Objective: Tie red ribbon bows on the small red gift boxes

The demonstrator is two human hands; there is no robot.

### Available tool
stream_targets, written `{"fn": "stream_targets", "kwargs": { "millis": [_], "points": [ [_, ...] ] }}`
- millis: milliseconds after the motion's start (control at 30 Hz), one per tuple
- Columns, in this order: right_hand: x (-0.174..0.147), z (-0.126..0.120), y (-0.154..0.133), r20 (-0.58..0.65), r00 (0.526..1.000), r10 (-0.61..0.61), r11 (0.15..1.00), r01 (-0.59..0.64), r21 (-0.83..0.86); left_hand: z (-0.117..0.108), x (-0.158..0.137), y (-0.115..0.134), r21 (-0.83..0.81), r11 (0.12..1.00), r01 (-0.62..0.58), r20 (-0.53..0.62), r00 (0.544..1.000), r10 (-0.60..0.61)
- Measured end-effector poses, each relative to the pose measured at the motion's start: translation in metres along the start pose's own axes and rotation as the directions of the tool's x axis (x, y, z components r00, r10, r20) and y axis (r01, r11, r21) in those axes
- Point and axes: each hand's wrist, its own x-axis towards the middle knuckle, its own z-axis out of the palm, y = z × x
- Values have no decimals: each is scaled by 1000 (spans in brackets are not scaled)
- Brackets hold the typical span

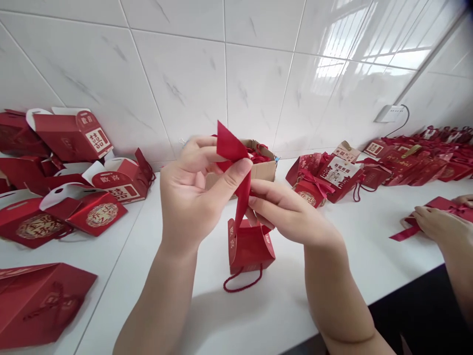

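Between my two hands a red ribbon (242, 197) is stretched above a small red gift box (249, 251). My left hand (199, 182) pinches it between thumb and fingers, with one cut end sticking up past the thumb. Lower on the ribbon, the fingers of my right hand (283, 209) are closed on it, close to the box top. The box rests on the white table, with a red cord handle (242, 286) looped toward me. My hands partly cover the box top, so how the ribbon meets it is hidden.
Behind my hands stands a cardboard box (268, 170) of red ribbon. Open red boxes (98, 212) crowd the left, and one larger red box (40, 301) lies nearer. More decorated boxes (336, 177) stand right. A co-worker's hands (432, 224) hold a ribboned red box at far right.
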Motion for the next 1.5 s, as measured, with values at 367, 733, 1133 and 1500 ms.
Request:
{"fn": "stream_targets", "kwargs": {
  "millis": [367,733,1133,1500],
  "points": [
    [2,-1,2,-127,991,48,990,-31,136,-4,1,4,258,955,148,139,972,-189],
    [6,-12,10,-163,986,37,920,30,392,-13,-5,17,313,937,-157,368,929,32],
    [12,-20,17,-129,991,41,922,13,387,-16,2,9,317,947,-55,503,856,-119],
    [-3,-15,8,19,906,-423,819,391,-420,-5,5,-17,210,915,345,463,789,-403]
  ]
}}
